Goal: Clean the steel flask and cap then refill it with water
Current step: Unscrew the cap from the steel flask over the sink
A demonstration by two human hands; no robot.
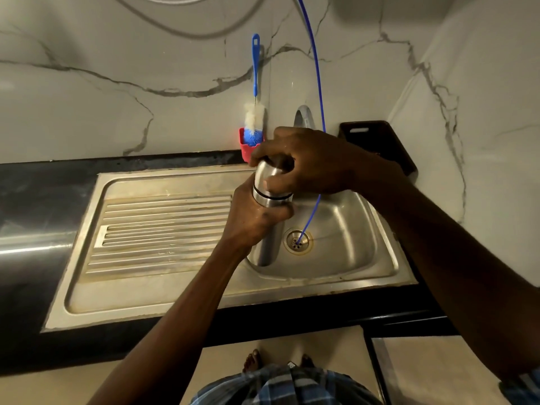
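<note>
Marble-veined wall tiles [163,62] behind, no legible writing or brand anywhere. Below them a black stone surface [43,197] carrying a steel sink [359,229] with a ribbed drainboard [157,226] to its left and a brass-ringed drain [298,241]. At the back right corner, a dark tray [380,144] leaning on the wall. Running down from above into the drain, a thin blue tube [317,68]. Against the wall, a blue-handled bottle brush [254,92] standing in a small red holder [247,150]. Held upright over the left part of the basin, the steel flask [270,226]: left hand [254,217] wrapped round its body, right hand [304,165] curled over the cap [270,176] on top, gripping it. Behind the right hand, a partly hidden tap [304,116].
</note>
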